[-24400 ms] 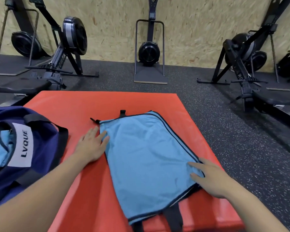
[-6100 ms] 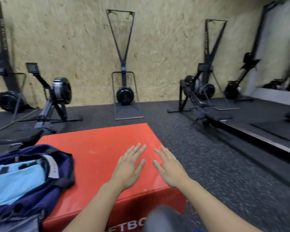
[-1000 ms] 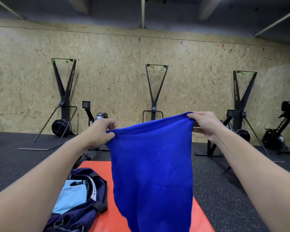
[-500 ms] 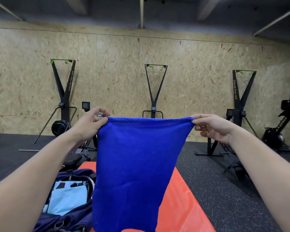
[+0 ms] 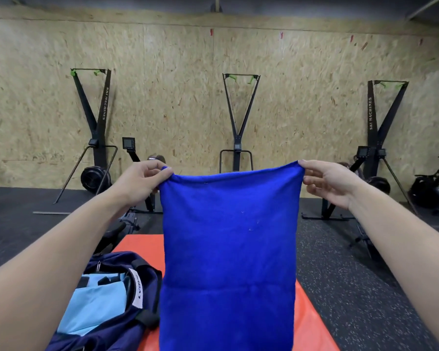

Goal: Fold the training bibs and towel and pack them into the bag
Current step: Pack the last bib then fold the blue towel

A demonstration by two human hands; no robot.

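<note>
Towel being held up for folding, bibs already lying in the bag

The blue towel (image 5: 228, 249) is being pinched at its top corners by the left hand (image 5: 140, 183) and right hand (image 5: 330, 182), hanging over the red mat (image 5: 312, 325). Light-blue bibs (image 5: 94, 307) are sitting in the open navy bag (image 5: 127, 333) at near left; folding and packing of the towel appear to be left. Ski machines (image 5: 240, 122) are lined along the far chipboard wall (image 5: 175, 84).

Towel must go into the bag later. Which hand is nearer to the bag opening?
Left, probably. The navy bag lies open below the left hand; the right hand pinches the far corner of the blue towel, which hangs between.
</note>
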